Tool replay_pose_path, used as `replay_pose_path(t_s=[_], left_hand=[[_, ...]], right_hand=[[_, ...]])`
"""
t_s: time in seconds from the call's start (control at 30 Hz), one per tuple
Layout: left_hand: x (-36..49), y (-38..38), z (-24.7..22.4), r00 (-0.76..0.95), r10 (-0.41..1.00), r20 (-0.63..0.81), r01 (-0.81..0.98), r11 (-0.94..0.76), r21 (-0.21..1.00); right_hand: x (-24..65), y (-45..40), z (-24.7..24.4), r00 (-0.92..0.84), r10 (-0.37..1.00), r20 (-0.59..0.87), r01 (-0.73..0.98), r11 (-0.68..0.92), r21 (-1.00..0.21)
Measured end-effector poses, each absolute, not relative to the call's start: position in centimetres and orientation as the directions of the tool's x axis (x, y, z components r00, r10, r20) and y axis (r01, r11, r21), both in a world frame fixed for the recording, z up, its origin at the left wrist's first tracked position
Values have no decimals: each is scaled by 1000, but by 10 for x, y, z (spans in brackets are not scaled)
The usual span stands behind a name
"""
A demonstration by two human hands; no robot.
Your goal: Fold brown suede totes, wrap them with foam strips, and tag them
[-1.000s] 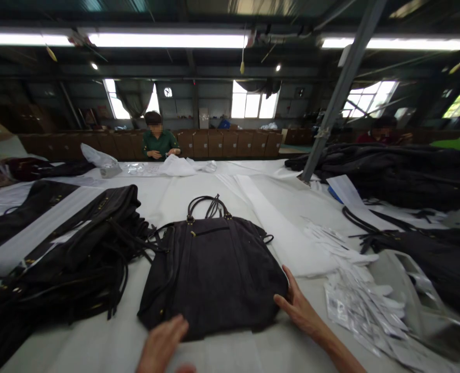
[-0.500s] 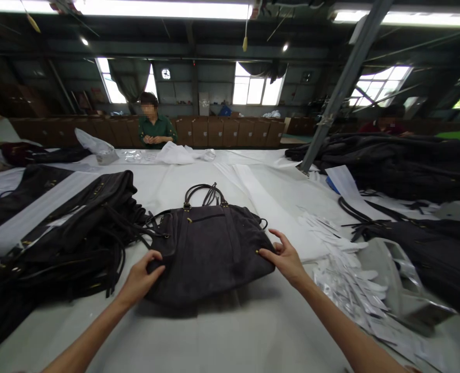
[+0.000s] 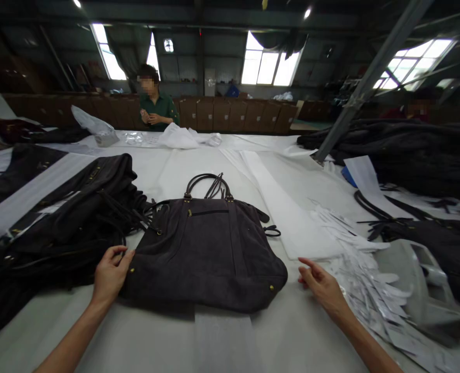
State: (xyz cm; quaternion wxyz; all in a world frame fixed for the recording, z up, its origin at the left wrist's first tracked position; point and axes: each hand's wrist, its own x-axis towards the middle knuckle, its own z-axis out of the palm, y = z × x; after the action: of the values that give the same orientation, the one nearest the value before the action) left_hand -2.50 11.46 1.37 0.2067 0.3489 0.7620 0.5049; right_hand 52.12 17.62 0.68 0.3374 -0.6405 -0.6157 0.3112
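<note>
A dark grey bag (image 3: 210, 248) with two looped handles and a short zip lies on the white table (image 3: 155, 336), its base toward me. At the bag's lower left corner is my left hand (image 3: 112, 272), thumb and fingers pinched together; whether it grips the bag's edge is hard to tell. My right hand (image 3: 323, 287) hovers off the bag's lower right corner, touching nothing, with its fingers apart. A white sheet (image 3: 224, 339) sticks out from under the bag's front edge.
Stacked dark bags (image 3: 78, 223) rise on the left. To the right are white tags (image 3: 370, 280), a grey plastic holder (image 3: 416, 280) and more dark bags (image 3: 440, 248). A metal post (image 3: 354, 103) slants behind. Across the table is a person (image 3: 157, 106) in green.
The bag has settled flatter and nearer, its base lower in view. My right hand has let go and moved right. My left hand has shifted left and down along the corner.
</note>
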Motion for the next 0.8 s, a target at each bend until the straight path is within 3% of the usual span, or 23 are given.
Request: replay_pose_path(t_s=[0.1,0.27,0.43,0.57,0.7,0.8], left_hand=[[-27,122,18,-710,703,44,295,240,925],[-36,96,7,-710,703,-39,182,236,955],[-33,58,-12,-580,808,-103,285,319,904],[-8,69,14,-423,906,-11,400,197,895],[4,94,60,-481,851,212,667,198,718],[9,112,89,-456,813,362,762,147,631]], right_hand=[[486,152,8,-293,956,28,469,169,-867],[435,148,9,-253,967,-26,249,39,-968],[436,168,42,-232,972,35,-16,32,-999],[432,185,82,-124,990,72,1,73,-997],[416,189,98,-117,986,115,77,124,-989],[401,179,84,-19,994,103,204,105,-973]])
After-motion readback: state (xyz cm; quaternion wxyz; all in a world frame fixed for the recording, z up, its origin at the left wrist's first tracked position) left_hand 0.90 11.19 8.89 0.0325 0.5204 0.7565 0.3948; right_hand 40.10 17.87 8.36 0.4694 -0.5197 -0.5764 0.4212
